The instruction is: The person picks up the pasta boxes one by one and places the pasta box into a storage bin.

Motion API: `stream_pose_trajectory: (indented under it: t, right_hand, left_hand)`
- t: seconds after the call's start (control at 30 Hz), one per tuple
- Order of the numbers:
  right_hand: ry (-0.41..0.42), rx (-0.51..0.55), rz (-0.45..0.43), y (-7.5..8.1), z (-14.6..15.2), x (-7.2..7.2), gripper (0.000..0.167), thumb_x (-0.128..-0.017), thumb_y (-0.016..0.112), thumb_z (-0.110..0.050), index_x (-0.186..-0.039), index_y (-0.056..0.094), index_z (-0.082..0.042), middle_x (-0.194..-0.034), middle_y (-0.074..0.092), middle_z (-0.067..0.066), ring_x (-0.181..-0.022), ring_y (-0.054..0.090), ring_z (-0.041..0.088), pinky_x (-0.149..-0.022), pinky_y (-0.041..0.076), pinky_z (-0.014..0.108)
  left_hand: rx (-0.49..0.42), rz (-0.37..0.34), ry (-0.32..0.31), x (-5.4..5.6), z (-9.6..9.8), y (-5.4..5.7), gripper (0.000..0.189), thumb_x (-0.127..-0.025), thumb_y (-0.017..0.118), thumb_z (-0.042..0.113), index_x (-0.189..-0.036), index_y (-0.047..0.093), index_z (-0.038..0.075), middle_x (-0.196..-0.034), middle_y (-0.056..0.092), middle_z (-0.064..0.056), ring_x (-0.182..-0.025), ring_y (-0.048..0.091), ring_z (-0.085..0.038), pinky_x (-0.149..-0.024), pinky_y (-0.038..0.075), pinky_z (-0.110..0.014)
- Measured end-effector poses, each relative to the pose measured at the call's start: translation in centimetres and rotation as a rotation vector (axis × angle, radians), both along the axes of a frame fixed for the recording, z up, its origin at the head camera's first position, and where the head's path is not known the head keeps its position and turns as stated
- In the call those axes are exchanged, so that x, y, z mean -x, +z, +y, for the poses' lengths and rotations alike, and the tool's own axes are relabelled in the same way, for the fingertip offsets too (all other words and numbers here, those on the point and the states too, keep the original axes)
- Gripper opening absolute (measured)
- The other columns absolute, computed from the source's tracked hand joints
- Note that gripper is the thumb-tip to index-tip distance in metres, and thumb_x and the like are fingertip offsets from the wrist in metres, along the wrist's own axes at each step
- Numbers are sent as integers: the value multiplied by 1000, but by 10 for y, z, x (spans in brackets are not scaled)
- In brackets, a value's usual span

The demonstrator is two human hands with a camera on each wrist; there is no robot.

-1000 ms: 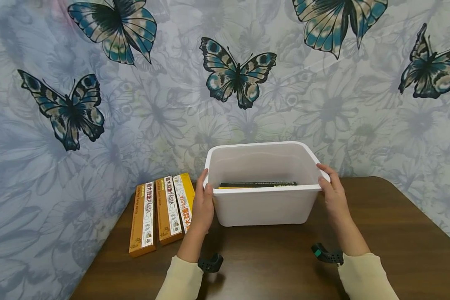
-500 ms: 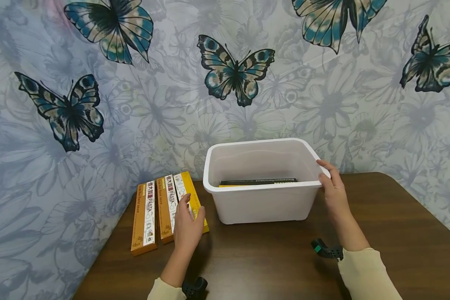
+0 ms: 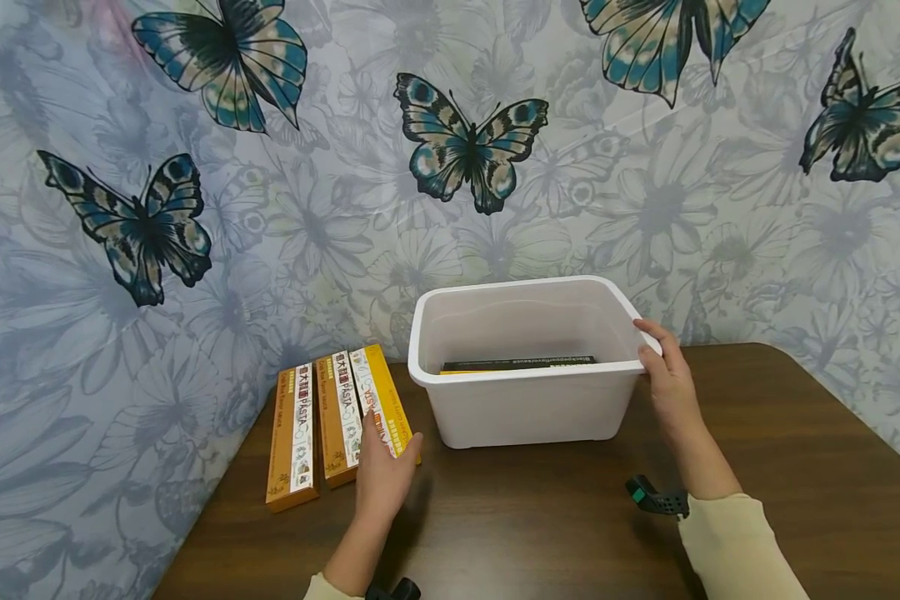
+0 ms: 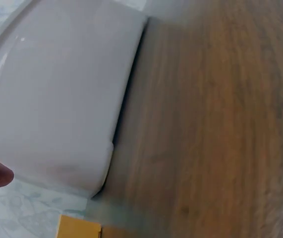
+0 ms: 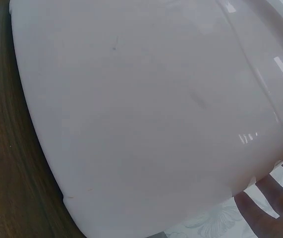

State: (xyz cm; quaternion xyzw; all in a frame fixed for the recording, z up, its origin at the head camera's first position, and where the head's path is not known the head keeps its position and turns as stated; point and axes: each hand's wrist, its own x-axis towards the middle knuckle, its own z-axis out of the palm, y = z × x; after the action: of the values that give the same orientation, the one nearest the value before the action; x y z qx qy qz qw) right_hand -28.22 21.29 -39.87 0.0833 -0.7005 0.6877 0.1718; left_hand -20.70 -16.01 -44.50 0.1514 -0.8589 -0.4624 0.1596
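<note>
Beneath the left hand (image 3: 382, 477), thumb spread wide, lies the yellow box (image 3: 387, 392); contact unclear. Likely fault: snagging the orange box (image 3: 333, 442) left of its fingers, boxes lying close. The right hand (image 3: 669, 382) grips the white bin (image 3: 521, 412); an uneven pull could tilt it.

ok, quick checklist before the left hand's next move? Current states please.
1. White plastic bin upright on the brown table: ok.
2. Bin steadied: ok, right hand grips its right end.
3. Left hand at the yellow pasta box: ok, it is over the near part.
4. Left-hand hold secure: cannot tell, finger contact is partly hidden.
5. Space in the bin: cannot tell, a black-and-yellow box is inside and the front wall hides the floor.
6. Leftmost orange pasta box clear of the left hand: ok.
</note>
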Motion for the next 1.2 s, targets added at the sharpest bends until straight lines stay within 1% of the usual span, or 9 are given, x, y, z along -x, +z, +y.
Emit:
stream_pose_trajectory:
  t: [0.1, 0.2, 0.3, 0.4, 0.53, 0.67, 0.9, 1.03, 1.2]
  right_hand:
    - [0, -3, 3, 0, 1, 0, 43, -106, 38, -21, -148, 43, -15, -151, 35, 6, -120, 43, 11, -87, 39, 12]
    - [-5, -18, 5, 0, 1, -1, 43, -106, 37, -21, -148, 42, -14, -151, 35, 6, -119, 43, 11, -87, 40, 11]
    - [-6, -33, 4, 0, 0, -1, 43, -106, 36, -21, -149, 42, -14, -151, 34, 7, -120, 43, 13, -87, 41, 11]
    - [-8, -33, 0, 0, -1, -1, 43, -106, 35, -21, -149, 42, -14, -152, 34, 7, -121, 42, 15, -87, 41, 11]
    - [-11, -22, -2, 1, -1, -1, 43, -106, 36, -22, -148, 42, -15, -152, 34, 8, -120, 43, 14, -86, 42, 11]
    - [-12, -8, -1, 2, -1, -1, 43, -106, 36, -21, -148, 43, -13, -150, 36, 6, -119, 44, 12, -86, 42, 12]
    - [-28, -21, 2, 2, -1, 0, 43, -106, 36, -21, -148, 43, -14, -150, 36, 4, -119, 43, 12, -85, 42, 13]
    - [-26, -34, -6, 2, -2, 1, 43, -106, 35, -22, -148, 42, -14, -153, 35, 6, -120, 43, 13, -85, 42, 12]
    - [-29, -28, -13, 0, -1, -1, 43, -106, 36, -22, -148, 42, -15, -152, 35, 6, -119, 44, 11, -85, 42, 12]
  left_hand:
    - [-2, 26, 13, -1, 5, -2, 95, -85, 73, 31, -154, 19, -6, -156, 31, -29, -143, 35, -45, -116, 30, -58]
    - [-46, 25, 29, -1, 9, -6, 98, -84, 73, 30, -154, 16, -10, -159, 24, -31, -146, 30, -45, -118, 28, -57]
    - [-105, 7, 51, 2, 13, -14, 102, -84, 75, 29, -154, 12, -10, -160, 20, -31, -147, 26, -46, -118, 26, -58]
    - [-136, 17, 83, 8, 16, -21, 107, -81, 78, 27, -155, 10, -10, -160, 19, -30, -146, 26, -46, -117, 27, -59]
    - [-130, 37, 133, 18, 20, -28, 114, -77, 83, 23, -155, 8, -9, -159, 19, -29, -143, 27, -47, -114, 29, -61]
    - [-114, 38, 155, 23, 20, -32, 117, -72, 86, 16, -155, 7, -8, -158, 20, -29, -140, 29, -47, -112, 30, -63]
    - [-87, 80, 133, 25, 17, -36, 120, -67, 88, 9, -154, 8, -10, -156, 24, -32, -140, 26, -48, -114, 24, -62]
    - [-54, 106, 149, 26, 14, -38, 118, -66, 89, 10, -153, 12, -13, -148, 33, -34, -137, 26, -48, -113, 21, -60]
    - [-61, 88, 175, 25, 15, -38, 112, -68, 86, 12, -151, 16, -16, -141, 40, -35, -132, 28, -47, -110, 24, -57]
